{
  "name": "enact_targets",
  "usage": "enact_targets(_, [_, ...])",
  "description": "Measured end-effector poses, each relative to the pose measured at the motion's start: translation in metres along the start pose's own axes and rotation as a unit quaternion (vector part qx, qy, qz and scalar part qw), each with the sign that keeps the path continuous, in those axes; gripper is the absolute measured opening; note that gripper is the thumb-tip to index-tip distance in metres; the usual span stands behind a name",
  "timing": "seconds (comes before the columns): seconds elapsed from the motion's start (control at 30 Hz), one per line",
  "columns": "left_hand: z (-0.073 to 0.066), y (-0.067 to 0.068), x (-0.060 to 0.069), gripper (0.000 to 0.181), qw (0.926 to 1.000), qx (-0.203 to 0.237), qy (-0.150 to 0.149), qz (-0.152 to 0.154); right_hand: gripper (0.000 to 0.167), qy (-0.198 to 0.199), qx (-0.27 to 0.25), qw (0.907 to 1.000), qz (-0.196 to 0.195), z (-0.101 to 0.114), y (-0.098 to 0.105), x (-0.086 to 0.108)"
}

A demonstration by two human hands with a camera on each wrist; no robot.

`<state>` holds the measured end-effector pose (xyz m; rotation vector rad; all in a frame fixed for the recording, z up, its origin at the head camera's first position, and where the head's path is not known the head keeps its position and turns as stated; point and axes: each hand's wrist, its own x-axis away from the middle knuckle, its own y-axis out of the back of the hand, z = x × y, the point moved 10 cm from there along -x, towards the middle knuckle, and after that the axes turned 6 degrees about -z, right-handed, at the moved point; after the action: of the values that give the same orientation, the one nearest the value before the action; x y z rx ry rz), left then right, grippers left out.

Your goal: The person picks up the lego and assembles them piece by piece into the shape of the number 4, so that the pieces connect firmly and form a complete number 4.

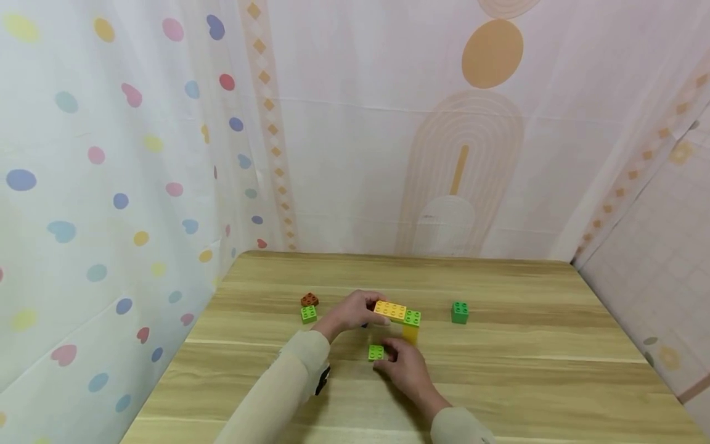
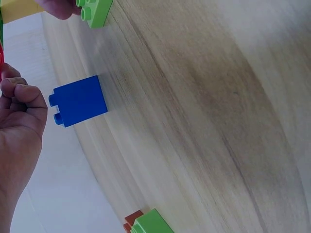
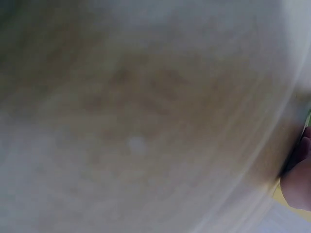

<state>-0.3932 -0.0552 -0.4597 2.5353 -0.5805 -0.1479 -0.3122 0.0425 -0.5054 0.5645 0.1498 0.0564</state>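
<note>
Left hand (image 1: 355, 310) grips the block arch (image 1: 390, 309); right hand (image 1: 407, 370) at lime brick (image 1: 376, 353), can't tell if pinching. Uneven squeeze could pop arch joints.

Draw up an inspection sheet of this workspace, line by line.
Surface: wood-grain table.
Job's things: brick structure, yellow and lime on top; near lime brick.
Clutter: loose brown brick beside a second lime brick on the left; blue brick; green brick on the right.
Hands: left hand holds the structure's left end; right hand at the near lime brick, grip unclear.
Cables: nothing seen.
Surroundings: patterned curtains behind the table.
</note>
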Motion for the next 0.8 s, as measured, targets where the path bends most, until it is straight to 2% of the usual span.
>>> enact_targets(0.27, [0.001,0.000,0.000,0.032,1.0000,0.005,0.000,0.001,0.041,0.031,0.066,0.9973,0.013,0.007,-0.004,-0.003])
enact_targets(0.57, [0.000,-0.001,0.000,0.032,1.0000,0.003,0.004,0.000,0.035,0.066,0.115,0.9907,0.032,0.013,-0.009,-0.003])
enact_targets(0.7, [-0.001,-0.001,0.002,0.032,1.0000,0.003,0.006,-0.002,0.033,0.082,0.129,0.9867,0.056,0.015,-0.011,0.002])
enact_targets(0.8, [-0.001,-0.001,0.002,0.032,1.0000,0.003,0.009,-0.004,0.033,0.103,0.118,0.9849,0.074,0.017,-0.011,0.008])
